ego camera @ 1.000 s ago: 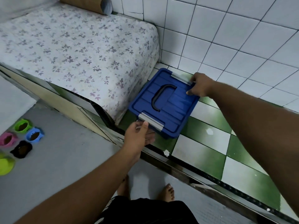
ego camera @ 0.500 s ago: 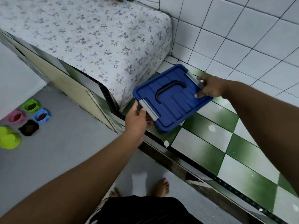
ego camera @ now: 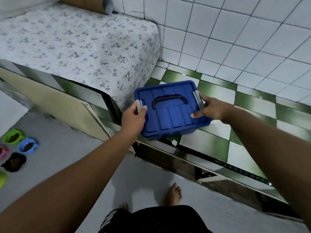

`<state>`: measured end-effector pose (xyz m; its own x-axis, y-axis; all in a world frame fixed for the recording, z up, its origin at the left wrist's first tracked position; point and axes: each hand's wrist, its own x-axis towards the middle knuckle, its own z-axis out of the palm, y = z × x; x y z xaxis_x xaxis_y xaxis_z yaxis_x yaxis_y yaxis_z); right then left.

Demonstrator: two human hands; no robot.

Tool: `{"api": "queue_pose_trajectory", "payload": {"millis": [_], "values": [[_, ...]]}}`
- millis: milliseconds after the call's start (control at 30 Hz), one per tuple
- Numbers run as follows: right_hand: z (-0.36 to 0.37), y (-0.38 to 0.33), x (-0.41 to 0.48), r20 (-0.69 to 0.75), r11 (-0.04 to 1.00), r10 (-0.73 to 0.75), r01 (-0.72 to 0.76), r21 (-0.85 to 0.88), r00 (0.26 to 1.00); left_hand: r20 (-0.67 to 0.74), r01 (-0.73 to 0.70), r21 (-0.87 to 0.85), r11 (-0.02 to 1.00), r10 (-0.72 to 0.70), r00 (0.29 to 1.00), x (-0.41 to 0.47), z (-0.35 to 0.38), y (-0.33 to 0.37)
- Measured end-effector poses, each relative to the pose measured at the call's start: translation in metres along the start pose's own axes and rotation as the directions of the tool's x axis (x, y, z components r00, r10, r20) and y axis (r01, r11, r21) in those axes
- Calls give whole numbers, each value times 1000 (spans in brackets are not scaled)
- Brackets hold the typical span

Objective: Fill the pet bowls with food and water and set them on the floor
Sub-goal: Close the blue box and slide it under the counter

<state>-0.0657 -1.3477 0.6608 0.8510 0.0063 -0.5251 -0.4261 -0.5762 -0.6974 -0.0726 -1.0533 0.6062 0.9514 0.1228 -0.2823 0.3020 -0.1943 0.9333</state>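
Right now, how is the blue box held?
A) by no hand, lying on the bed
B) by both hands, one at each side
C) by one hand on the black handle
B: the left hand grips one side of the blue box and the right hand the other; the black handle is free.

Both hands hold a blue box by its ends: the left hand grips the grey latch on its side, thumb on the lid, and the right hand clasps the other latch, with the black handle between them. Beyond the left hand lies a flowered mattress; beyond the right hand, green-and-white tiles meet a white wall. Well left of the left hand, a green bowl, a blue bowl, a black bowl and a pink bowl sit together on grey floor, brown food showing in the first three.
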Motion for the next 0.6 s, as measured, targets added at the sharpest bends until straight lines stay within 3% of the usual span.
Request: {"api": "queue_pose_trajectory", "payload": {"millis": [100, 200, 333, 600], "values": [[39, 12, -39, -154, 997, -3, 15, 72, 988, 132, -90, 308, 947, 51, 990, -3, -16, -4], [83, 22, -74, -279, 998, -17, 34, 57, 960, 285, -216, 465, 859, 86, 955, -17, -34, -10], [132, 32, -117, -361, 1000, 5, -1, 12, 933, 402, -373, 480, 794, 179, 898, -41, -61, -22], [213, 67, -186, -430, 999, 42, -41, 12, 902, 501, -446, 477, 757, 183, 846, -93, -102, -70]]}}
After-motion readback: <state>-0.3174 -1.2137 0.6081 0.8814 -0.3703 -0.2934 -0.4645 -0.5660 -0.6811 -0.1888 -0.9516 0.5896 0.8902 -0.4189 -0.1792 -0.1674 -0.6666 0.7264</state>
